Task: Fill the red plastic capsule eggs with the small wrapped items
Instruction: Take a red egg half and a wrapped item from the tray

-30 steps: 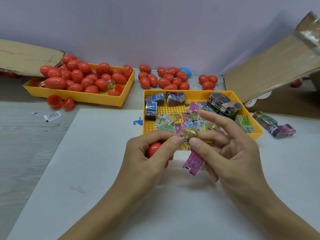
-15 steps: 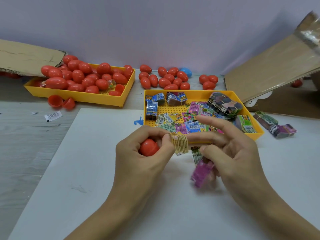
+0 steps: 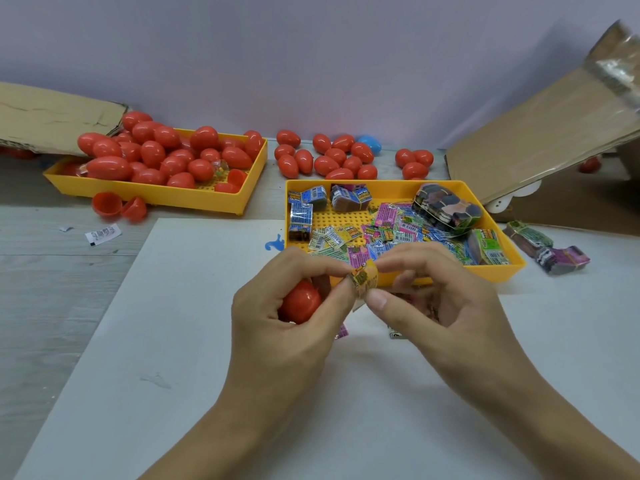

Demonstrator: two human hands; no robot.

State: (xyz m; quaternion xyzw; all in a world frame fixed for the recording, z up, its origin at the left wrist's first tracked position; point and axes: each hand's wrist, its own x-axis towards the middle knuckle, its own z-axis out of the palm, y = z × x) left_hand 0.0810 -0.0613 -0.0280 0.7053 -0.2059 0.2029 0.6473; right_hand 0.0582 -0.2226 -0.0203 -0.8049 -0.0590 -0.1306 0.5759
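Observation:
My left hand (image 3: 287, 327) cradles a red capsule egg (image 3: 300, 304) in its curled fingers, and its thumb and forefinger also pinch a small yellow wrapped item (image 3: 363, 279). My right hand (image 3: 436, 306) pinches the same yellow wrapper from the other side, over the near edge of the yellow tray of wrapped items (image 3: 512, 268). A pink wrapper (image 3: 342, 331) and another small wrapper (image 3: 396, 335) lie on the white sheet (image 3: 207, 341), mostly hidden under my hands.
A second yellow tray (image 3: 166, 195) at the back left is heaped with red eggs; two open egg halves (image 3: 119, 206) lie before it. Loose red eggs (image 3: 329, 157) and one blue egg (image 3: 370, 144) line the wall. Cardboard (image 3: 540, 133) leans at right; bundled packets (image 3: 550, 247) beside the tray.
The pink wrapper dropped from my right hand onto the sheet. Both hands came together and now curl the yellow wrapper between their fingertips; the egg stays in my left hand.

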